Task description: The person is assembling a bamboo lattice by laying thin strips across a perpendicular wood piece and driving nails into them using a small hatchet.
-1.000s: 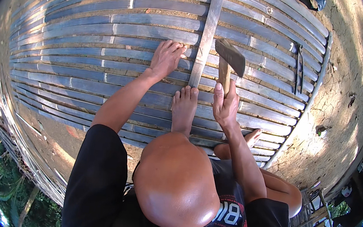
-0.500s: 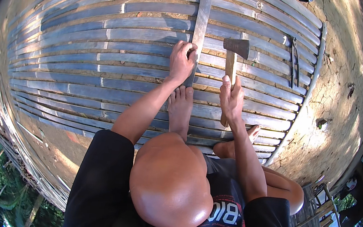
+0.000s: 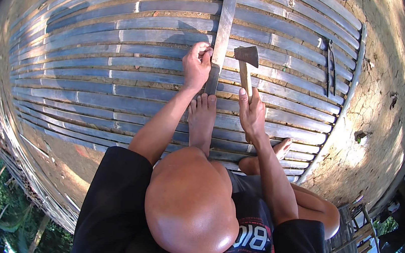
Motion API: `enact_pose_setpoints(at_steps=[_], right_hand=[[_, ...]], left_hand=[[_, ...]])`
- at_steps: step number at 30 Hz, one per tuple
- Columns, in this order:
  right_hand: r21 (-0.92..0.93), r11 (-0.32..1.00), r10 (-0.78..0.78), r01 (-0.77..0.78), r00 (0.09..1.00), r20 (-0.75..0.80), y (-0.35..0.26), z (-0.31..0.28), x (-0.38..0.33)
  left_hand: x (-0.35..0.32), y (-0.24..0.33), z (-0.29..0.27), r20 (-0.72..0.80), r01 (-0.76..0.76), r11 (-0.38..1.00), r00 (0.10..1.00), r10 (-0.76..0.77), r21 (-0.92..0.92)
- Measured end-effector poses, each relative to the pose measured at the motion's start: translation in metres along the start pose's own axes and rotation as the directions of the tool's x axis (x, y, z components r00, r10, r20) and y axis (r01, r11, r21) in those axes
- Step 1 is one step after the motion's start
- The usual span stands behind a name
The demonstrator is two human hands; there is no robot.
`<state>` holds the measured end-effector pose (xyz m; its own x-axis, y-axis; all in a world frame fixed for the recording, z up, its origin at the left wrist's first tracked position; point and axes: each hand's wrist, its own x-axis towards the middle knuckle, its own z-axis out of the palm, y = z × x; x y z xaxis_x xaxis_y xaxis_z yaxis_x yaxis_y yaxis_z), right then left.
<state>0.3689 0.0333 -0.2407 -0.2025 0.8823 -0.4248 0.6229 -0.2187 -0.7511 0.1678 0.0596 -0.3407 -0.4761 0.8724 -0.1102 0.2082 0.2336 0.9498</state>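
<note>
**Bamboo panel, cross strip, hatchet**

Bamboo panel lies flat on the ground and fills most of the view; it is made of long grey split slats that run from left to right, side by side. Bare cracked earth borders it on your right. One narrow cross strip runs over the slats from the far edge toward you, near the middle of the panel. Your bare foot stands on the slats, with the toes at the near end of this strip. Your other foot is to the right of it, closer to the panel's near edge.

Your left hand is closed and rests against the left side of the cross strip; the fingers are curled in, and I cannot tell if something small is inside them. Your right hand grips the wooden handle of a hatchet. Its metal head is just to the right of the strip, close above the slats. Two thin dark tools lie on the slats farther right, well apart from both hands.
</note>
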Motion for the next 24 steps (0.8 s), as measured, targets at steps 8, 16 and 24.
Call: enact_pose_setpoints(at_steps=[8, 16, 24], right_hand=[[0.074, 0.988, 0.142, -0.138, 0.988, -0.054, 0.008, 0.002, 0.004], [0.401, 0.907, 0.146, -0.130, 0.989, -0.010, -0.029, 0.009, 0.038], [0.423, 0.899, 0.093, -0.111, 0.994, 0.062, -0.035, 0.012, 0.054]], left_hand=[[-0.007, 0.033, -0.013, 0.221, 0.482, 0.721, 0.874, -0.432, -0.498], [-0.025, 0.095, -0.019, 0.388, 0.522, 0.779, 0.837, -0.387, -0.348], [-0.034, 0.095, -0.016, 0.311, 0.311, 0.928, 0.920, -0.239, -0.207]])
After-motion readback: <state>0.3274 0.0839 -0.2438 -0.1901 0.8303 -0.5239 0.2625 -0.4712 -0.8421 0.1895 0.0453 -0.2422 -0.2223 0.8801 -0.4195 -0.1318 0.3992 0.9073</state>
